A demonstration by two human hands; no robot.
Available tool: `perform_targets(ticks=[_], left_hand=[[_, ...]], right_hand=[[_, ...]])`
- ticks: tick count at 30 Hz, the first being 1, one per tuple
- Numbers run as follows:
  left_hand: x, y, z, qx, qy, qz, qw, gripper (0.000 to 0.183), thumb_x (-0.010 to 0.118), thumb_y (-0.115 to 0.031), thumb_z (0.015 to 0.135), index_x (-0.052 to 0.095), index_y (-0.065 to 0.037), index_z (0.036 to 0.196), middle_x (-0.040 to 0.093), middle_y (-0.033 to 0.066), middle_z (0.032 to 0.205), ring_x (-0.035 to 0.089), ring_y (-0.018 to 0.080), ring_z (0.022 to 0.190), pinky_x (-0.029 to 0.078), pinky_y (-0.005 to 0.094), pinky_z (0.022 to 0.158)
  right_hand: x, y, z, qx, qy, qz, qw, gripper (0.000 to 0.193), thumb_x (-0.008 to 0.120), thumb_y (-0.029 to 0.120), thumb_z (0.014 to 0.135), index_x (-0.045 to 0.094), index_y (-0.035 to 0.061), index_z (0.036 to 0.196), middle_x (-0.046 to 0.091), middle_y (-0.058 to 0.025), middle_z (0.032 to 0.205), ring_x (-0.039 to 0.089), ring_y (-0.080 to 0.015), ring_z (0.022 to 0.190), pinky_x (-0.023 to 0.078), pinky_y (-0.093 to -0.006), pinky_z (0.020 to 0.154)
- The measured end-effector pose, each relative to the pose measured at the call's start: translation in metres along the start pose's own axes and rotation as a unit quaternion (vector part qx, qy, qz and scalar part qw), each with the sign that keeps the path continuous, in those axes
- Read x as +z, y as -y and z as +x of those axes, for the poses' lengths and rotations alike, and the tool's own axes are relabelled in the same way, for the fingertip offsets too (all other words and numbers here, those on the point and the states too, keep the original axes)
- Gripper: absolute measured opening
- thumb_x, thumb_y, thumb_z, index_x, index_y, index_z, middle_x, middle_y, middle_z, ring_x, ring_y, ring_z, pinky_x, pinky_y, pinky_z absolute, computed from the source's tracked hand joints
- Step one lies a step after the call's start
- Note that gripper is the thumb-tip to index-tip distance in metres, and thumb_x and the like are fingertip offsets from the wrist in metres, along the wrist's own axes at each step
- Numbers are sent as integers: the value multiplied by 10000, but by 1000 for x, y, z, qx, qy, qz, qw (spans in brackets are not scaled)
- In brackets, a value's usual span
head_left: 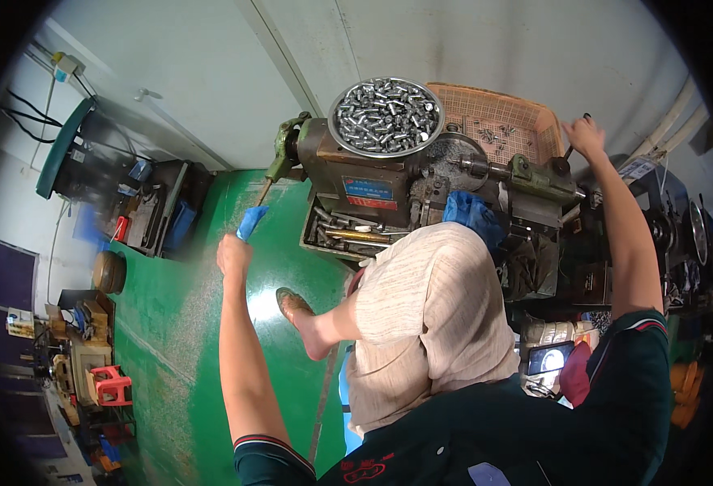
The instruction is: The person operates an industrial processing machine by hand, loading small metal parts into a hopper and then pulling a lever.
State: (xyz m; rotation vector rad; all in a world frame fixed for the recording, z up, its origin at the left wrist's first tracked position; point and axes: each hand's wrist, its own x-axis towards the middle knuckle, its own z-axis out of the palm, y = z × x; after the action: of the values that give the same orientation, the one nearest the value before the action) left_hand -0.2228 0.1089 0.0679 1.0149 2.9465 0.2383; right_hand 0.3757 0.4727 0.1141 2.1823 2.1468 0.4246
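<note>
Blue-wrapped lever [253,221] is slanting up and rightward from the left hand [234,257], whose fingers are gripping its lower end, toward the lathe [397,180], while the right hand [586,138] is clasping a dark handle [568,152].

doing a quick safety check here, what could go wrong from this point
The bowl, heaped with metal parts, sits atop the machine; a jolt might spill them. Loose blue material looks close to the shaft and might catch if that turns. With the left hand on the blue-wrapped lever and right hand on the dark lever, neither may be free to react.
</note>
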Motion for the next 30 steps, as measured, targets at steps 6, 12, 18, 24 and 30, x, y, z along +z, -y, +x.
perform_targets(ticks=[6,12,18,24,30], left_hand=[[-1,1,-3,7,-8,-7,1000,186,538,-80,688,620,-37,850,607,197,846,587,345,819,467,418,698],[1,6,-2,12,-15,-7,1000,182,557,-92,686,617,-35,848,608,196,843,586,353,814,467,423,697],[0,1,-3,11,-8,-7,1000,189,560,-93,686,614,-27,855,607,200,846,584,360,813,466,426,698],[2,2,-4,20,-20,-7,1000,177,554,-83,678,612,-8,828,604,208,829,584,363,803,467,427,689],[4,1,-5,28,-33,-17,999,180,547,-71,672,610,-10,828,603,211,804,586,367,782,465,432,677]], right_hand=[[29,-80,-84,-61,-200,18,978,409,457,440,817,568,48,850,538,-79,1015,432,-239,1082,351,-451,847],[-5,-83,-155,-18,-131,86,988,515,482,494,791,557,10,632,563,-197,640,558,-369,643,439,-428,571],[-16,-71,-176,-10,-139,66,988,531,459,513,796,577,19,637,561,-200,608,558,-374,605,439,-438,548],[-18,-65,-177,13,-124,58,991,549,439,534,796,595,26,661,567,-203,624,564,-373,631,444,-438,567],[-22,-62,-180,44,-93,49,993,567,425,554,792,607,29,681,577,-206,651,570,-372,665,449,-439,586]])
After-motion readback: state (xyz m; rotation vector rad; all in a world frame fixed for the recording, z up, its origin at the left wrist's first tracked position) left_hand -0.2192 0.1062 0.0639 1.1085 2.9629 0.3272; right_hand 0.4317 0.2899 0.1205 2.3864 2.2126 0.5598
